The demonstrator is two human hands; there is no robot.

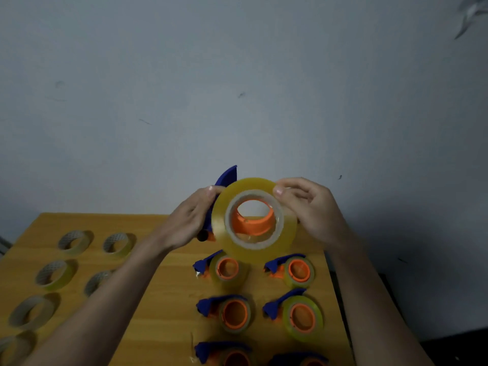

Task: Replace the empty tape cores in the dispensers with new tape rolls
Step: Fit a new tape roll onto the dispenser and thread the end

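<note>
The left hand grips the blue-handled dispenser held up above the counter, while the right hand pinches the rim of a new yellow tape roll sitting around the orange hub. To seat it well, I'd press the roll evenly and squarely until flush, keeping the dispenser steady. Loaded dispensers lie below and empty cores to the left; no writing is legible.

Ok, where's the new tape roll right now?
Head view, centre: the new tape roll is held up above the wooden table between the left hand and right hand, on a dispenser's orange hub.
</note>
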